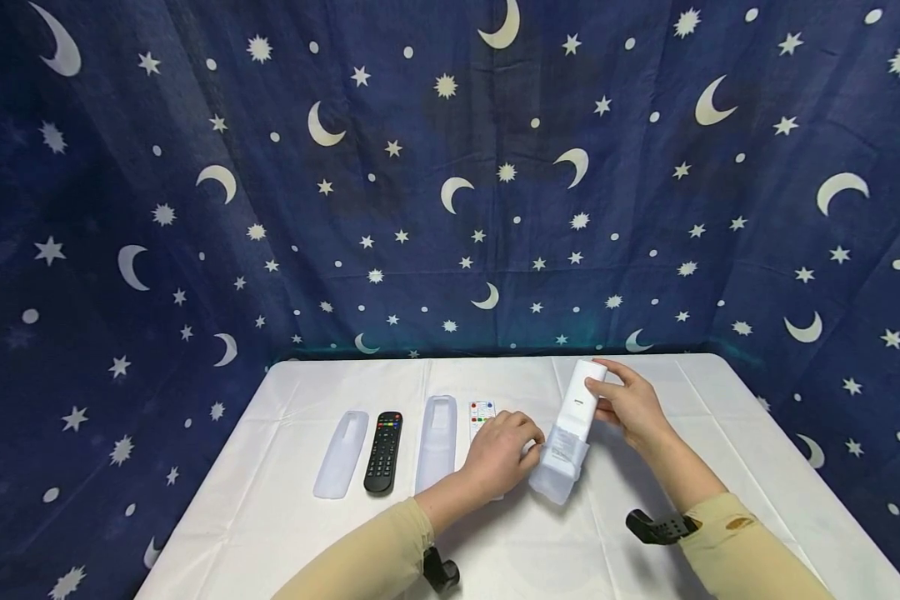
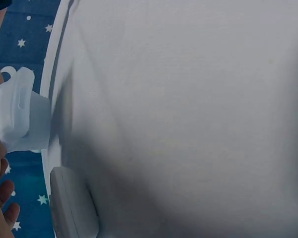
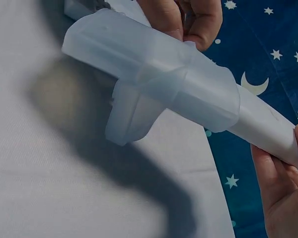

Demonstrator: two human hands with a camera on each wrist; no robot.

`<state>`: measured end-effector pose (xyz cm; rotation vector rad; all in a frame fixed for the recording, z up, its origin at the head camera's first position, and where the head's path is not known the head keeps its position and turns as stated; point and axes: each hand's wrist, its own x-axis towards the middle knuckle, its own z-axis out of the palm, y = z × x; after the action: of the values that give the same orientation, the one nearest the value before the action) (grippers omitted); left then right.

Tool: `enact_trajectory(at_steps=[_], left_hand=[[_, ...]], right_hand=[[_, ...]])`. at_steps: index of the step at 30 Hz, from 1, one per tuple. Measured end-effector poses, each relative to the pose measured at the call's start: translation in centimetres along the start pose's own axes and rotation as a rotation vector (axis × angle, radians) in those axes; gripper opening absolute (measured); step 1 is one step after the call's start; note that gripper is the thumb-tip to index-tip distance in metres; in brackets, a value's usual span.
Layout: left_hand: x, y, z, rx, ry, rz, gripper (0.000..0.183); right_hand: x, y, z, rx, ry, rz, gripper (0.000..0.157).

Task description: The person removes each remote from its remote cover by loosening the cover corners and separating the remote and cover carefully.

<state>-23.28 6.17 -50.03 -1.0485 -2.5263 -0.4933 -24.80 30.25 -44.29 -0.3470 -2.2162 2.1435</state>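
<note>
In the head view my right hand (image 1: 633, 408) grips the upper end of a white remote control (image 1: 579, 400), held tilted above the table's right part. A translucent silicone cover (image 1: 558, 471) is around the remote's lower part, and a loose flap of it (image 3: 131, 116) hangs folded out to one side. My left hand (image 1: 501, 454) pinches the cover's edge; its fingertips (image 3: 196, 37) show in the right wrist view. Under the left hand lies another white remote with coloured buttons (image 1: 482, 410), partly hidden.
Left of the hands, a black remote (image 1: 383, 454) lies between two more translucent covers, one flat at the left (image 1: 342, 454) and one beside the white remote (image 1: 438, 442). A white cloth covers the table (image 1: 270, 533). A dark blue curtain (image 1: 420, 225) hangs behind.
</note>
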Motion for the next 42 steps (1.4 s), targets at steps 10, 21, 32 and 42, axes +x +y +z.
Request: enact_trajectory(at_steps=[10,21,32,42], left_hand=[[-1.0,0.1,0.0,-0.003,0.039,0.016,0.006],[0.3,0.7,-0.4,-0.008,0.050,0.196,0.023],[1.7,2.0,-0.6,0.208,-0.016,0.411,0.012],[0.4,2.7,0.4,0.164,-0.019,0.434,0.011]], right_hand=[[0.3,-0.1,-0.2,0.021,0.058,0.016,0.064],[0.4,0.0,0.4,0.025,0.023,0.029,0.063],[0.4,0.5,0.9,-0.021,0.026,0.056,0.062],[0.2,0.2,0.9,-0.047,0.022,0.030,0.061]])
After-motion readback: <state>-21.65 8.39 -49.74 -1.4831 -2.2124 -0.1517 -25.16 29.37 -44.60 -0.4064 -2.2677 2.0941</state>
